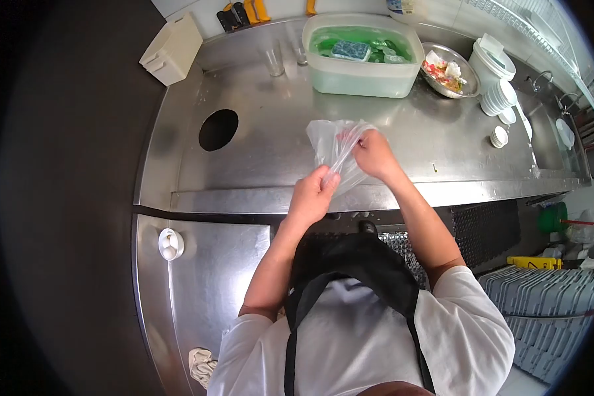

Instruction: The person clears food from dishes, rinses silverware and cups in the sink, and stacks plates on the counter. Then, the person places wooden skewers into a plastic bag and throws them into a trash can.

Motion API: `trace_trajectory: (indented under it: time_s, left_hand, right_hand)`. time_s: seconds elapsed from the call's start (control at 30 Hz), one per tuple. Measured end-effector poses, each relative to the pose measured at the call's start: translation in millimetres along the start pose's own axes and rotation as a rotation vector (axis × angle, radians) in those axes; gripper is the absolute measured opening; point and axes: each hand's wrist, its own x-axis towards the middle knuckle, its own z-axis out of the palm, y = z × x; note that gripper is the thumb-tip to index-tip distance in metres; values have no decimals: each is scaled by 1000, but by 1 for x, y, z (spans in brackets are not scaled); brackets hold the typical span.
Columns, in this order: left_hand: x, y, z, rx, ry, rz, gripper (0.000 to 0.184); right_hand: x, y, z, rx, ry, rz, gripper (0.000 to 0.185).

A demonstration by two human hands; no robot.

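A clear plastic bag [328, 140] is stretched between my two hands, above the front part of the steel counter [270, 138]. My left hand [315, 193] grips its lower gathered part, with the thumb pressed along the plastic. At the upper right of the bag, my right hand [374, 155] is closed on the bunched film, its fingertips partly behind the see-through plastic. I cannot make out anything inside the bag.
A tub [363, 86] of green soapy water with a sponge [351, 51] stands behind, beside a metal bowl [461, 91] of food scraps. White cups [498, 99] and a sink [548, 142] are at right. Left are glasses [274, 66] and a round counter hole [218, 130].
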Motion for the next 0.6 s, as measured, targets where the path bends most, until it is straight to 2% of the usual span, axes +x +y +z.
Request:
trace_trajectory:
  time_s: [0.03,0.07,0.13,0.17,0.23,0.27,0.33,0.37,0.47,0.5,0.57,0.6]
  left_hand:
    - [-2,4,0,-37,2,34,28]
    - [0,1,4,-221,86,71,28]
    - [9,-1,7,-591,257,148,28]
    - [11,-7,-2,-826,226,98,28]
    - [9,-3,-36,-1292,156,-11,27]
    - [8,4,-39,-1225,228,-25,26]
    - [9,16,-43,-1092,371,-48,25]
    - [11,8,-43,-929,382,19,24]
    - [18,-2,-33,-375,554,154,31]
    - [10,10,-39,-336,476,28,43]
    - [18,-11,-34,-435,598,130,38]
    - [16,-19,-39,-569,584,75,36]
  right_hand:
    - [4,7,-3,-17,8,-59,24]
    - [6,12,-2,-35,16,-117,22]
    - [0,12,10,-246,69,-379,22]
    - [-6,12,18,-351,90,-510,23]
    - [-15,6,27,-547,-275,-206,24]
    - [-18,3,30,-641,-452,-51,25]
    - [-22,0,37,-508,-321,-149,22]
    - [-24,-1,41,-438,-253,-194,21]
    - [-12,-6,38,-211,-272,-403,21]
    - [-11,-14,28,-131,-375,-347,22]
    - [-10,-40,5,34,-582,-240,24]
    - [-6,-44,-4,150,-531,-256,25]
